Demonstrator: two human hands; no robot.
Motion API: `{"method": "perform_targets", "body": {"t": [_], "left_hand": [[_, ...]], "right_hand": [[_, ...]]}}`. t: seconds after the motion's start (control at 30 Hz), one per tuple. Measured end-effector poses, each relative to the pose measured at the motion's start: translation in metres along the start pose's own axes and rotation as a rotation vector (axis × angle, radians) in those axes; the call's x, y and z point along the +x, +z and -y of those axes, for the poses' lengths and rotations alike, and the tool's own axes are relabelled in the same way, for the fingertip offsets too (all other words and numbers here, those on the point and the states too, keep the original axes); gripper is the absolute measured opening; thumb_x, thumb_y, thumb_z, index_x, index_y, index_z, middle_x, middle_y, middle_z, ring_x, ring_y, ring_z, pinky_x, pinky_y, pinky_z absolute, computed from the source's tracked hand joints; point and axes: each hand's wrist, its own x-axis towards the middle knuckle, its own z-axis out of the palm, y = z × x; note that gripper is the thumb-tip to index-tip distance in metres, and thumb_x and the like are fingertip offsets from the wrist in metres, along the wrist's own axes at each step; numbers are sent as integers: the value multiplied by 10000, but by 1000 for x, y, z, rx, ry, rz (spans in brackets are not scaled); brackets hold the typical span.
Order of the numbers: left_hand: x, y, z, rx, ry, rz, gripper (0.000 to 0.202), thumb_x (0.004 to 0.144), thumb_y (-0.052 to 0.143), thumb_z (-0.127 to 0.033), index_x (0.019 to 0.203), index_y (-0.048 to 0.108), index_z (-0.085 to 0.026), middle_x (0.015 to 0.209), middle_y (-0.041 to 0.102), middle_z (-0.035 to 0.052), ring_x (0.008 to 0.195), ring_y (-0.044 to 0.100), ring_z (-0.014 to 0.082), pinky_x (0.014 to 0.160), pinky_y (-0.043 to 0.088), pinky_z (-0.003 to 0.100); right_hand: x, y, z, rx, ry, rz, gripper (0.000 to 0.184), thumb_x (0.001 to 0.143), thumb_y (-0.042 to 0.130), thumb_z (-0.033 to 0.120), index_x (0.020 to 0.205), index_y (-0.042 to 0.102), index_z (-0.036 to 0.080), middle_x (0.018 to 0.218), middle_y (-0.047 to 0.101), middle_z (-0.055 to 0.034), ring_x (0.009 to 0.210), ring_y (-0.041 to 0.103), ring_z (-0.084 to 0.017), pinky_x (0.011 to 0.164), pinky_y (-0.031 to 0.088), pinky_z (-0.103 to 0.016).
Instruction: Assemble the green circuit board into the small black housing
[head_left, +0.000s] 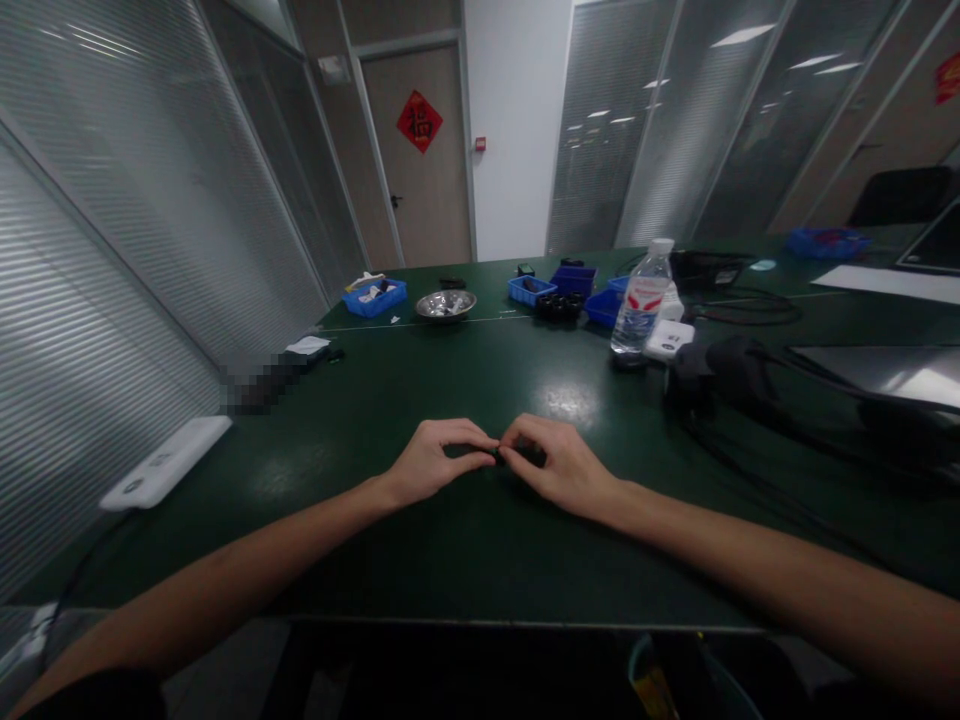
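Observation:
Both hands meet at the middle of the dark green table (360,560), their fingertips nearly touching. My left hand (435,458) is closed in a pinch, thumb and fingers coming together from the left. From the right, my right hand (559,462) pinches at the same spot. Between the fingertips sits a small dark piece (498,455), mostly covered by the fingers and too small to name. Both wrists are low over the tabletop.
A water bottle (643,300) stands at the right near a white device (669,340) and dark cables. At the back are a metal bowl (446,307), a blue basket (375,298) and more blue bins (574,278). A white power bank (166,462) lies left.

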Motion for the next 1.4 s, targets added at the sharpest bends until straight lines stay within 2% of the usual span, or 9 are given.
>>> {"method": "perform_targets", "body": {"t": [0.37,0.63,0.8,0.9,1.0,1.07,1.17,1.4], "left_hand": [[1,-5,4,127,-90,134,351,949,685,-289,1296,689,-236,1131,719,61,989,670,202,891,537,339],[1,-4,4,244,-61,139,343,1013,574,-355,1337,655,-275,1274,686,65,1195,596,240,1042,479,410],[3,-2,3,340,-44,184,394,1071,439,-367,1419,583,-251,1341,652,67,1239,553,227,1089,440,411],[2,-3,3,464,-36,225,422,1087,378,-389,1435,570,-248,1415,609,75,1303,505,248,1130,388,462],[0,-6,7,543,-56,245,441,1088,355,-422,1441,572,-269,1508,529,72,1385,439,265,1156,352,496],[-1,-9,12,518,-96,233,447,1094,327,-424,1447,567,-290,1534,500,59,1410,420,255,1170,346,489],[0,-11,18,421,-153,202,448,1102,293,-402,1402,612,-308,1510,530,36,1400,443,232,1180,352,467],[5,-17,28,222,-181,99,393,1086,379,-367,1290,693,-247,1370,653,51,1304,554,215,1146,416,426]], "right_hand": [[2,-2,-11,-104,-2,47,57,954,612,215,986,656,203,909,659,-11,786,609,-142,687,438,-268],[3,-5,-13,-259,20,97,108,984,580,257,1038,661,210,985,671,-30,827,627,-155,728,449,-272],[5,-4,-13,-477,8,140,157,1015,532,290,1043,661,206,994,656,-38,808,617,-161,655,391,-272],[6,-6,-13,-618,12,176,183,1025,507,299,997,661,203,972,643,-45,765,599,-156,606,331,-279],[6,-8,-12,-651,36,179,180,1023,511,295,974,656,202,969,636,-45,755,586,-147,598,302,-280],[6,-9,-12,-642,51,175,173,1021,517,297,983,657,202,966,634,-43,753,579,-143,597,293,-279],[6,-10,-13,-620,59,170,164,1017,526,296,984,658,204,949,631,-40,748,572,-144,601,291,-280],[6,-9,-15,-561,57,151,113,992,562,275,975,655,212,907,629,-39,759,573,-165,604,311,-290]]}}
